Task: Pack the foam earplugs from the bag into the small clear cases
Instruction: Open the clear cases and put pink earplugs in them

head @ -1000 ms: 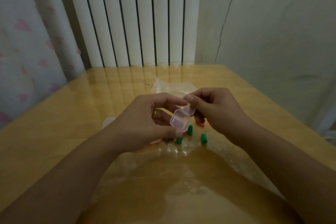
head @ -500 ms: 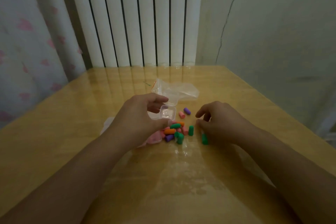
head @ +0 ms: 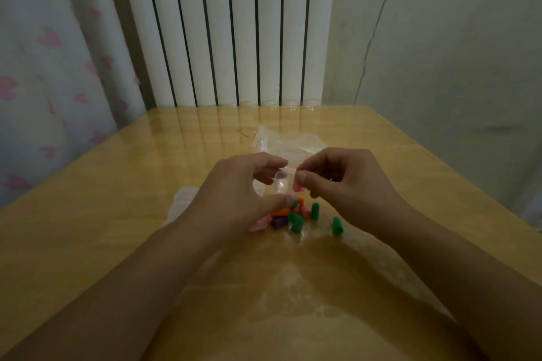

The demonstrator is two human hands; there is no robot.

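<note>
Fingers (head: 268,160) of both hands pinch the clear case (head: 283,186) between them.

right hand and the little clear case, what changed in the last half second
The right hand rose off the yellow wooden table, where it had reached among the loose foam earplugs, and came to the small clear plastic case, now pinching something pink at its edge. The left hand lifted the case slightly. The clear plastic bag and the lone green earplug stayed put.
</note>
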